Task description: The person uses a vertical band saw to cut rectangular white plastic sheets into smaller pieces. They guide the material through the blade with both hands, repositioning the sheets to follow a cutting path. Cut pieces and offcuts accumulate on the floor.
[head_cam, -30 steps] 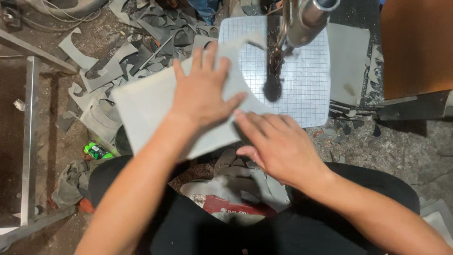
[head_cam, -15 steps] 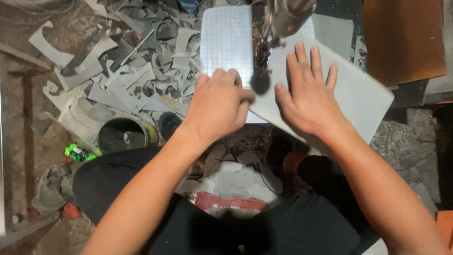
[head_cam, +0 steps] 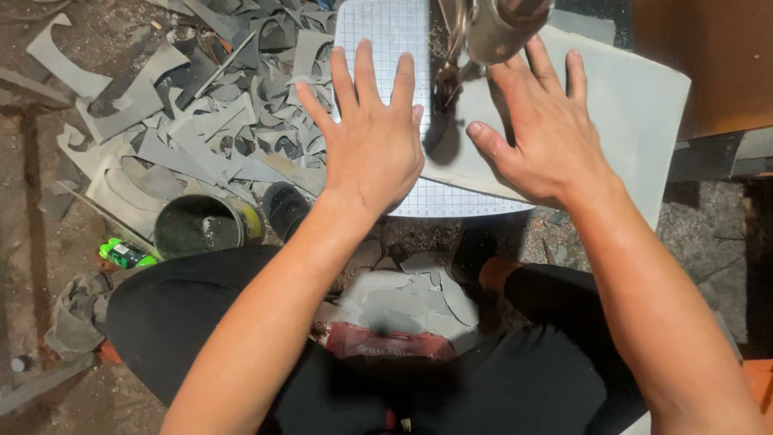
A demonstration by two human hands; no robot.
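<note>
Fingers spread flat, gripping nothing: left hand [head_cam: 372, 145] and right hand [head_cam: 546, 129] are pressing grey sheet [head_cam: 636, 105] onto gridded table [head_cam: 378, 32]. Sheet's looking light, bendy; flat palms beside blade [head_cam: 448, 76] suit.

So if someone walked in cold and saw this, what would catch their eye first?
Probably the two hands spread flat at the top centre: the left hand on a white gridded plate, the right hand pressing a grey sheet that lies partly over it, with a metal machine head between them. Next, the heap of grey offcuts on the floor at upper left, with a round can below it.
</note>
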